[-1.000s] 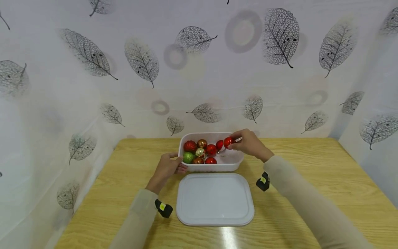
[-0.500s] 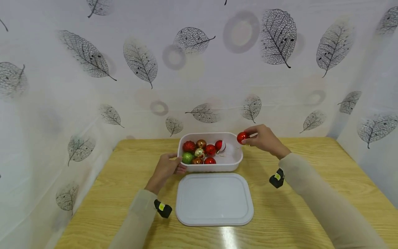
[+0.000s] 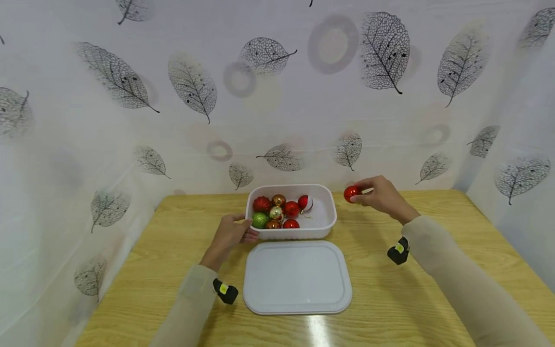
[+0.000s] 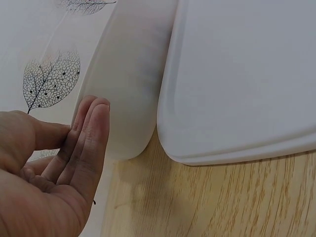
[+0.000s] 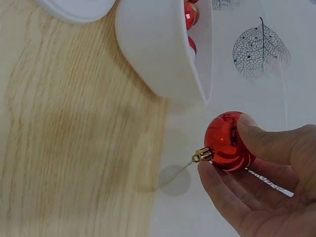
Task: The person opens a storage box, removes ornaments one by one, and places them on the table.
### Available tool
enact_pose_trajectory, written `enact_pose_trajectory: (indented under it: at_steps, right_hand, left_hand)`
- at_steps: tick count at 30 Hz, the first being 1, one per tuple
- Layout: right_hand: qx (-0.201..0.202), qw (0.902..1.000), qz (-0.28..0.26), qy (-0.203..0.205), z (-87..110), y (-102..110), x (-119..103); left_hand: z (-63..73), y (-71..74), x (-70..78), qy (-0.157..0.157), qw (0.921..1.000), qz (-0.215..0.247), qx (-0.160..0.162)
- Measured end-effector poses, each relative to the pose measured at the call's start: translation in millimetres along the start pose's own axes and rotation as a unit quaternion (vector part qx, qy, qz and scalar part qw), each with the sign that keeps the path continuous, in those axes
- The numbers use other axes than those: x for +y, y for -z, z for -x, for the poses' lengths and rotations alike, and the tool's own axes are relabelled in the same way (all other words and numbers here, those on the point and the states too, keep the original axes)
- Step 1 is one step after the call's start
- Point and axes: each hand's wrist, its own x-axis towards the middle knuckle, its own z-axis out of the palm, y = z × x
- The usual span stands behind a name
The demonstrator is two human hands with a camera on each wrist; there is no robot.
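1. Head: my right hand [image 3: 383,195] pinches a red bauble [image 3: 351,193] just right of the white box [image 3: 299,234]; my left hand [image 3: 230,235] holds the box's left end.
2. Left wrist: my thumb and fingers grip its edge, beside the white lid [image 4: 242,84].
3. Right wrist: thumb and fingers clasp the bauble, gold cap [image 5: 203,154] showing.

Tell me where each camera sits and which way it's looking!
Head: on the head, facing forward and down at the white box and lid; both sleeves, left hand and right hand show.
Left wrist: on that wrist, facing the box's outside and lid; left hand shows.
Right wrist: on that wrist, facing the red ball; right hand holding it shows.
Shared: both wrist views show the box.
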Motion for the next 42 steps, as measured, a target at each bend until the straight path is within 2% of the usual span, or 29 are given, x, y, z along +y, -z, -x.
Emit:
enact_pose_trajectory:
  at_steps: [21, 42]
  right_hand:
    - [-0.013, 0.9987, -0.006, -0.049, 10.5, -18, 44]
    - [-0.019, 0.9992, -0.008, -0.034, 9.2, -28, 54]
  left_hand:
    - [-0.5, -0.1, 0.5, -0.002, 1.0000, -0.001, -0.004]
    - [2.2, 2.3, 3.3, -0.010, 0.9996, 0.011, -0.023]
